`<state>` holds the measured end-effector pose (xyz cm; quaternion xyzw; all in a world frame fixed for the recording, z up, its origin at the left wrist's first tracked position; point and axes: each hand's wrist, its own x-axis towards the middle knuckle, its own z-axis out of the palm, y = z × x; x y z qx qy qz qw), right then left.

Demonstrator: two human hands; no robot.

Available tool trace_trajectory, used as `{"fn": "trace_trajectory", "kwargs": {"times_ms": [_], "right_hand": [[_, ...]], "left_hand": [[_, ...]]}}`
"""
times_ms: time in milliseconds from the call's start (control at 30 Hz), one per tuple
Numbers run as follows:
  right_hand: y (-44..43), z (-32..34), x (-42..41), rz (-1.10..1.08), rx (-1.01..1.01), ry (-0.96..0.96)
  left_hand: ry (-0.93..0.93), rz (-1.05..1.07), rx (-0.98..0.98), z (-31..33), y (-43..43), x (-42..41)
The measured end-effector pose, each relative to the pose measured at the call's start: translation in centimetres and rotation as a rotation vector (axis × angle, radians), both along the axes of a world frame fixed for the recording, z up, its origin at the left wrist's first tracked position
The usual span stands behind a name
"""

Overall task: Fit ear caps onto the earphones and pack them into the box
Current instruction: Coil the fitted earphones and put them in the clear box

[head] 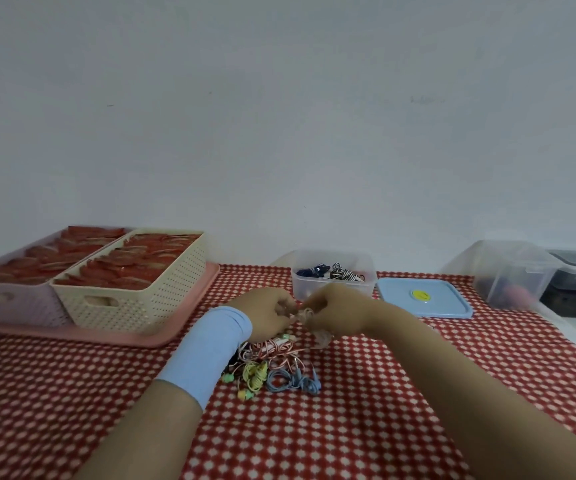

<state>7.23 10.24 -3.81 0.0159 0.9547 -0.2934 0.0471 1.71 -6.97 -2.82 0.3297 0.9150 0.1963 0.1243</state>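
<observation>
My left hand [268, 311] and my right hand [335, 308] meet above the middle of the table, both pinching a pale coiled earphone [305, 315] between the fingertips. Its cord hangs down to the cloth under my right hand. Below the hands lies a pile of earphones [272, 367] in red-white, yellow-green and blue coils. A clear plastic box [333, 275] stands just behind my hands with a few dark and striped earphones inside. Its blue lid [423, 297] lies flat to the right. The ear caps are too small to make out.
A cream perforated basket [134, 299] and a lilac basket [16, 299], both filled with red packets, stand on a pink tray [162, 336] at the left. A larger clear container [511, 275] sits at the back right. A red checked cloth [314, 427] covers the table.
</observation>
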Motion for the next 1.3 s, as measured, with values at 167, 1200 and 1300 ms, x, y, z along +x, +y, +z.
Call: {"fn": "trace_trajectory", "kwargs": {"times_ms": [167,1200,1300], "right_hand": [[3.4,1.3,2.1,-0.116,-0.405,0.073],[15.6,-0.6,5.5,-0.218,0.049,0.047],[14.4,-1.3,4.8,-0.213,0.079,0.128]], "left_hand": [[0.043,0.041,0.139,0.9,2.0,0.5],[-0.081,-0.009,0.275,-2.0,11.1,1.0],[-0.257,0.011,0.439,-2.9,11.1,1.2]]}}
